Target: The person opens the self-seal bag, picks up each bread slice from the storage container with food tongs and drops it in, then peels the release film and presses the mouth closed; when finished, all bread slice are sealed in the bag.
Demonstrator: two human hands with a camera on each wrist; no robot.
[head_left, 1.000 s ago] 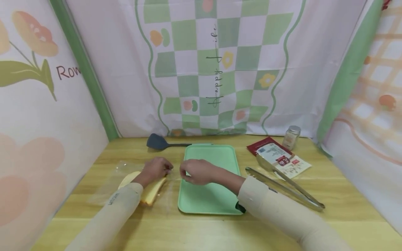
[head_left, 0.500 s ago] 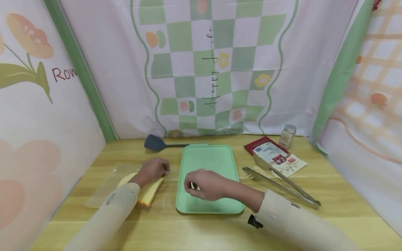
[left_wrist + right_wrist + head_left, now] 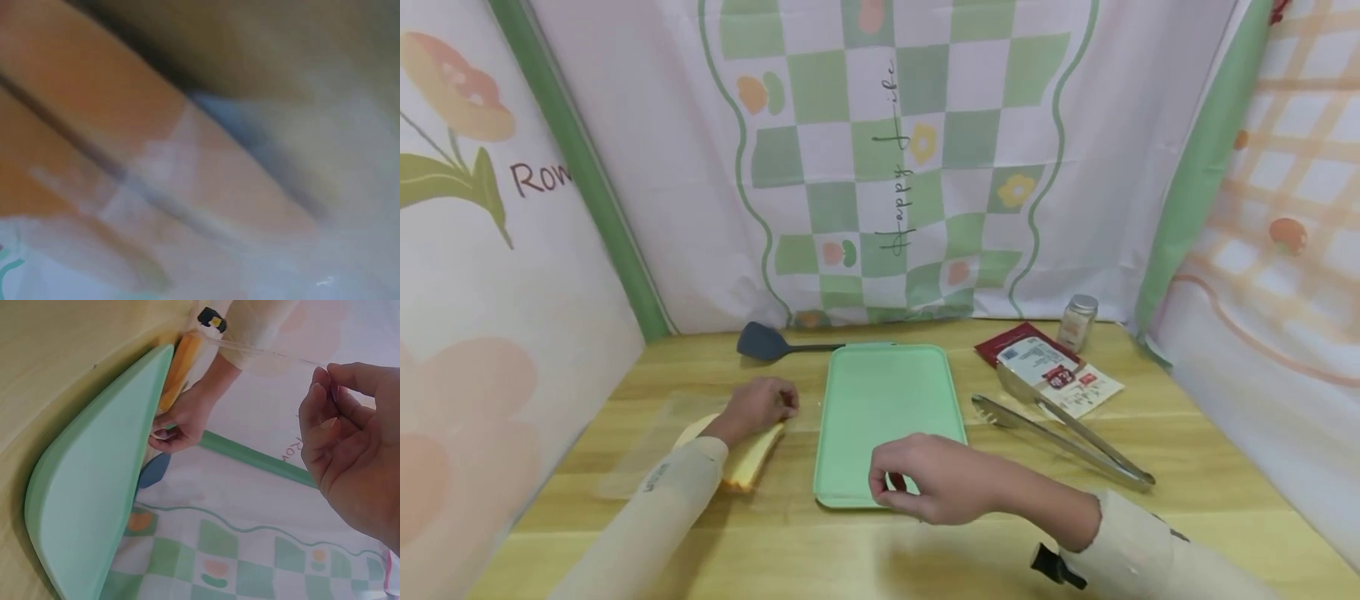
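Note:
Yellow bread slices with an orange crust (image 3: 752,458) lie in a clear plastic bag (image 3: 647,442) on the left of the table. Over the bread, my left hand (image 3: 760,406) pinches the bag with curled fingers; its blurred fingers (image 3: 206,169) show through clear film in the left wrist view. My right hand (image 3: 928,479) is raised over the near right part of a green tray (image 3: 887,400). Between its thumb and forefinger it pinches a thin clear plastic edge (image 3: 269,352), which stretches back toward the bread in the right wrist view.
Behind the tray lies a dark spatula (image 3: 763,342). Metal tongs (image 3: 1075,446) are to the right of the tray, partly over a red and white packet (image 3: 1048,367). A lidded glass jar (image 3: 1077,323) stands at the back right. Printed curtains (image 3: 880,167) enclose the table.
My right hand has moved right and toward me, away from the left hand, across the tray. The left hand has stayed by the bread. The head view has shifted slightly right.

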